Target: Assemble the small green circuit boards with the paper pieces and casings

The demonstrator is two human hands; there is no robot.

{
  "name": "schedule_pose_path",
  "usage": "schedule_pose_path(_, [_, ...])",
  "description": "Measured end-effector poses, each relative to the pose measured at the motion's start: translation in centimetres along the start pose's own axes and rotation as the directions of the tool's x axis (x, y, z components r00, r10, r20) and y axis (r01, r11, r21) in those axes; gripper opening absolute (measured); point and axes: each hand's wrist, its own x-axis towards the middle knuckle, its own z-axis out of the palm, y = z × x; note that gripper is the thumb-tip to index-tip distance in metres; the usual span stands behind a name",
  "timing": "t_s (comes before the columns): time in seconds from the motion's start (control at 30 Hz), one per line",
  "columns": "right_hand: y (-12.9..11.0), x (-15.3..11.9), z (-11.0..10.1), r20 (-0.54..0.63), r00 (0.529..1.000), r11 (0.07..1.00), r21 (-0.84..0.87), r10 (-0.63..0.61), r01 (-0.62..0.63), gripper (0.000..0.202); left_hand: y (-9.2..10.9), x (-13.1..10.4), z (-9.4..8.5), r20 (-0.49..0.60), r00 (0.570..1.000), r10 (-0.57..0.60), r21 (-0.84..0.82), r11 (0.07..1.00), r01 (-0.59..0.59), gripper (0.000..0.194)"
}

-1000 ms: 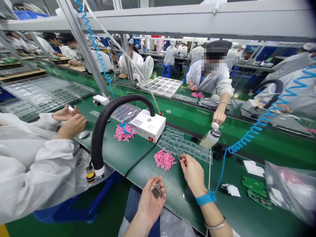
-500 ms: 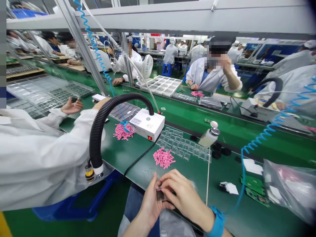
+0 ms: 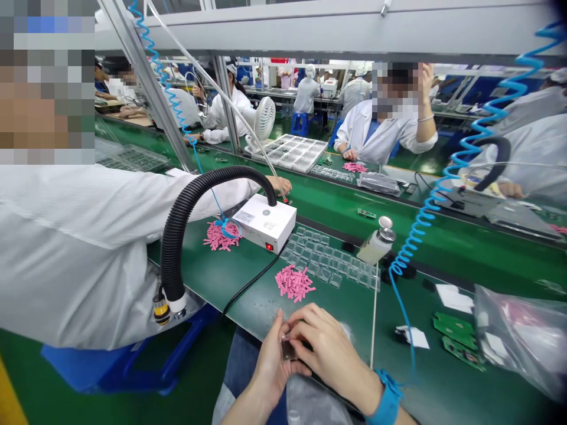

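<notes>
At the table's front edge, my left hand [image 3: 269,357] and my right hand [image 3: 321,339] meet around a small clear square plastic piece [image 3: 287,349]. My left fingers and palm support it from the left, while my right fingertips pinch its upper right side. Part of the piece is hidden by my fingers. A blue strap [image 3: 386,396] circles my right wrist. Just beyond my hands lies a heap of pink strips [image 3: 295,283], and behind that are several rows of clear square plastic pieces [image 3: 323,260].
A white box [image 3: 266,221] carries a black flexible hose [image 3: 170,236]. A pump bottle [image 3: 376,242] stands beyond the clear pieces. Green circuit boards [image 3: 454,330] and a plastic bag [image 3: 522,336] lie right. A blue coiled cord [image 3: 425,218] hangs there. A co-worker's white sleeve [image 3: 177,195] reaches across left.
The co-worker on my left has leaned in and stretched an arm past the white box. The blue coiled cord at right has swung left. My hands stay nearly in place.
</notes>
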Motion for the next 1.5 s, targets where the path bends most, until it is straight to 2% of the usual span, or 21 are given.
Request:
schedule_pose_path(0.33, [-0.1,-0.2,0.8,-0.037,0.999,0.998,-0.049,0.032,-0.034,0.013,-0.3,0.0,0.4,-0.079,0.995,-0.053,0.003,0.999,0.054,0.046])
schedule_pose_path(0.53, [0.2,-0.4,0.7,-0.055,0.998,0.999,-0.036,0.001,-0.003,0.015,-0.4,0.0,0.4,-0.143,0.985,-0.094,-0.003,0.996,0.094,0.051])
schedule_pose_path(0.7, [0.2,-0.4,0.6,-0.085,0.996,0.999,-0.038,-0.026,0.022,0.014,-0.3,0.2,0.3,-0.096,0.991,-0.090,-0.030,0.996,0.087,0.050])
schedule_pose_path(0.87, [0.9,-1.5,-0.8,-0.232,0.972,1.000,0.003,0.029,-0.029,0.013,0.2,0.1,0.2,-0.005,0.993,-0.115,-0.082,0.990,0.114,0.049])
schedule_pose_path(0.93, [2.1,-2.9,-1.7,-0.295,0.949,0.994,0.019,0.110,-0.109,0.014,0.4,0.0,0.1,-0.002,0.991,-0.136,-0.113,0.984,0.135,0.044])
schedule_pose_path(1.0, [3.9,-4.8,-2.7,-0.367,0.902,0.970,0.010,0.228,-0.241,0.016,0.5,0.0,0.0,-0.005,0.986,-0.167,-0.141,0.976,0.165,0.039])
schedule_pose_path(1.1, [6.8,-8.6,-4.3,-0.482,0.772,0.871,-0.035,0.414,-0.489,0.023,0.5,0.1,-0.1,0.005,0.978,-0.208,-0.176,0.963,0.205,0.035])
schedule_pose_path(1.17, [8.4,-11.0,-5.1,-0.539,0.691,0.793,-0.066,0.483,-0.606,0.031,0.4,0.2,0.0,0.012,0.974,-0.224,-0.190,0.956,0.222,0.033])
schedule_pose_path(1.23, [9.7,-13.0,-5.8,-0.566,0.644,0.732,-0.102,0.514,-0.674,0.037,0.5,0.3,0.2,0.011,0.972,-0.233,-0.198,0.953,0.230,0.032])
schedule_pose_path(1.37, [10.6,-14.9,-6.4,-0.590,0.639,0.692,-0.177,0.494,-0.699,0.048,0.6,0.2,0.6,0.004,0.973,-0.230,-0.196,0.954,0.226,0.031])
schedule_pose_path(1.5, [9.4,-13.9,-6.0,-0.593,0.646,0.727,-0.143,0.480,-0.671,0.043,0.4,-0.1,1.0,0.007,0.976,-0.220,-0.167,0.961,0.218,0.032])
